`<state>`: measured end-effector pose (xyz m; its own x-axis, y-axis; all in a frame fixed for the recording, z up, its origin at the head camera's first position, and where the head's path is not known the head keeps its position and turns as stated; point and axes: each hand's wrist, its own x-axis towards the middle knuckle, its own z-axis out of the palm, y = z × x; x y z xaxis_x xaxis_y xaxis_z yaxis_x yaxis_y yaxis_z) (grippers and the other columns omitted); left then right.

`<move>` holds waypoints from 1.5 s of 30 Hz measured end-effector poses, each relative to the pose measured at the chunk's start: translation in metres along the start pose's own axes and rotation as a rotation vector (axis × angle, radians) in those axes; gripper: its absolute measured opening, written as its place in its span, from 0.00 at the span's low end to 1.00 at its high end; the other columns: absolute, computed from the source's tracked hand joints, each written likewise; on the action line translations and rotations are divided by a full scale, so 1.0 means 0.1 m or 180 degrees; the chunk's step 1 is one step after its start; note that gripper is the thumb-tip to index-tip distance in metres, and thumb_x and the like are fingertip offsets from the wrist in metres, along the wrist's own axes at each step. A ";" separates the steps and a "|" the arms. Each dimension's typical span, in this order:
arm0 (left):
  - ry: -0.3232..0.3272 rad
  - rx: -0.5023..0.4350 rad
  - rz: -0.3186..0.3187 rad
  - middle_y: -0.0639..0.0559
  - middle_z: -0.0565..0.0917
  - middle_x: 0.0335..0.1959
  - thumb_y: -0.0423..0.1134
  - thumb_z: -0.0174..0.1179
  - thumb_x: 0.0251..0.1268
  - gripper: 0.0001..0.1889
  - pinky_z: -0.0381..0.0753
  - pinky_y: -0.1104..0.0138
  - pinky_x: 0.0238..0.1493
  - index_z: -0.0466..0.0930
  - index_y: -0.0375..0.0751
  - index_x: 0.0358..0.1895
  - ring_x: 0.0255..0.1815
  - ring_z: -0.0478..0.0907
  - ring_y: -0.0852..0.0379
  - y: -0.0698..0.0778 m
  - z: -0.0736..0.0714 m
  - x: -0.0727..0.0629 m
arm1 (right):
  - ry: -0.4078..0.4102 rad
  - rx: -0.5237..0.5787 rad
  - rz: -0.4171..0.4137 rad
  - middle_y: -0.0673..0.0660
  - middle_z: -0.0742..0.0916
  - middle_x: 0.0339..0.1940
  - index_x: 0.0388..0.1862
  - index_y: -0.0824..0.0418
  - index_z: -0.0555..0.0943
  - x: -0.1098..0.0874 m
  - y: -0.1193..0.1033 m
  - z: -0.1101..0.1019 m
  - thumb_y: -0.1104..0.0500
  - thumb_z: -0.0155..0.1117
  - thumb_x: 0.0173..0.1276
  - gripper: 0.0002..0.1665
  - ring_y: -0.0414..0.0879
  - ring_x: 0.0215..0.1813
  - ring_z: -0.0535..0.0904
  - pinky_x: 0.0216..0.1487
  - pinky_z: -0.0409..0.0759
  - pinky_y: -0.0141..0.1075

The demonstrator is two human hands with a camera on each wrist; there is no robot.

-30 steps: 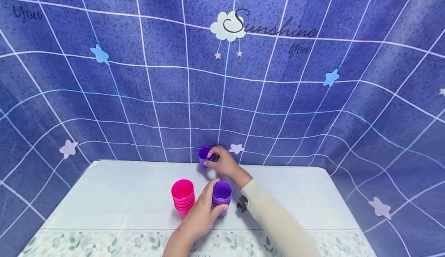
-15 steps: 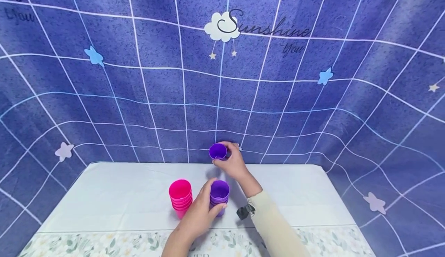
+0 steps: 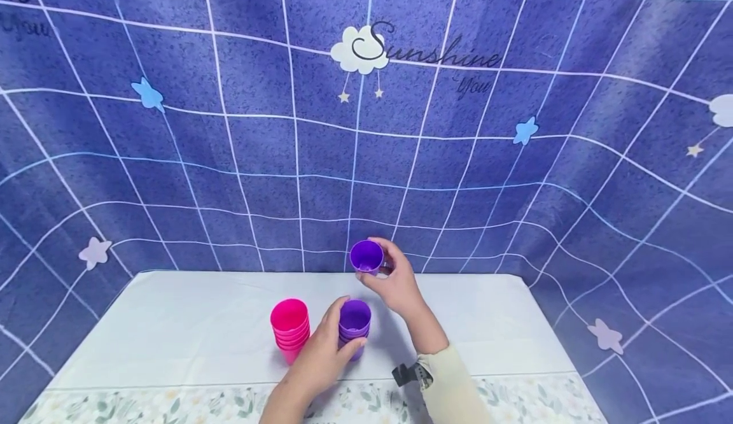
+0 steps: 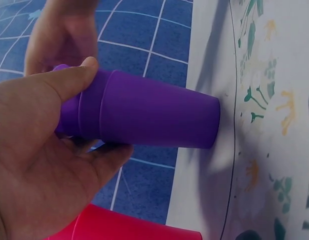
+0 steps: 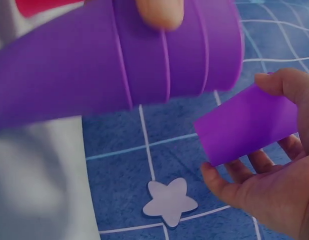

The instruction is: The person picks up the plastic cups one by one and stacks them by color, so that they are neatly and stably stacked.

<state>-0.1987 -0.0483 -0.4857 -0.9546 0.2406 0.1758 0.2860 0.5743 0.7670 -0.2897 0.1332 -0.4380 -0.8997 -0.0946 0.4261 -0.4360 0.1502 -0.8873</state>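
My left hand [image 3: 323, 351] grips a stack of nested purple cups [image 3: 355, 318], which stands upright near the table's front. In the left wrist view, the thumb lies across the rims of the stack [image 4: 154, 110] and the fingers come round the other side. Beyond the stack, toward the wall cloth, my right hand [image 3: 401, 284] holds up a single purple cup [image 3: 365, 255], its mouth facing up toward the head camera. The right wrist view shows the thumb near this cup's rim [image 5: 249, 122] and the fingers curled round its side.
A stack of pink cups [image 3: 289, 322] stands just left of the purple stack, close to my left hand. The white table cover [image 3: 189, 322] has a floral front band [image 3: 172, 402]. A blue grid-patterned cloth [image 3: 258, 125] rises behind and at both sides.
The single purple cup has come up off the back of the table and moved right with my right hand. My left hand stays on the purple stack. The head view has shifted slightly.
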 end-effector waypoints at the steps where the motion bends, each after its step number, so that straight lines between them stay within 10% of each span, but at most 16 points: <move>1: 0.0003 0.0002 -0.0005 0.38 0.71 0.78 0.48 0.69 0.72 0.42 0.74 0.41 0.76 0.55 0.46 0.82 0.76 0.74 0.37 0.00 0.00 0.00 | 0.0011 0.0028 0.0000 0.65 0.88 0.59 0.71 0.59 0.77 -0.03 -0.02 0.00 0.68 0.80 0.58 0.41 0.51 0.56 0.87 0.57 0.88 0.36; 14: -0.0015 -0.0039 -0.0023 0.37 0.72 0.77 0.49 0.69 0.72 0.43 0.74 0.38 0.75 0.55 0.43 0.82 0.76 0.74 0.35 -0.02 0.02 0.00 | 0.0091 0.0366 -0.0037 0.62 0.80 0.75 0.73 0.61 0.74 -0.28 -0.28 -0.03 0.70 0.78 0.59 0.42 0.53 0.63 0.84 0.57 0.89 0.35; 20: -0.0016 -0.0029 -0.0008 0.38 0.72 0.77 0.47 0.69 0.72 0.43 0.74 0.38 0.75 0.55 0.43 0.82 0.76 0.74 0.36 -0.03 0.02 0.00 | 0.0012 0.0508 0.0064 0.67 0.84 0.66 0.74 0.62 0.72 -0.39 -0.35 0.00 0.71 0.75 0.61 0.42 0.39 0.57 0.84 0.57 0.89 0.33; 45: -0.0069 -0.0167 -0.0064 0.37 0.74 0.75 0.48 0.69 0.72 0.43 0.71 0.38 0.78 0.55 0.41 0.82 0.76 0.74 0.36 -0.03 0.02 0.04 | -0.0640 0.0138 0.0255 0.62 0.86 0.60 0.66 0.64 0.73 -0.52 -0.38 0.00 0.64 0.78 0.59 0.37 0.48 0.63 0.83 0.74 0.77 0.35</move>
<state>-0.2028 -0.0479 -0.4883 -0.9578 0.2468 0.1471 0.2616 0.5375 0.8017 -0.2260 0.1322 -0.4267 -0.9075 -0.2792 0.3140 -0.3581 0.1231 -0.9255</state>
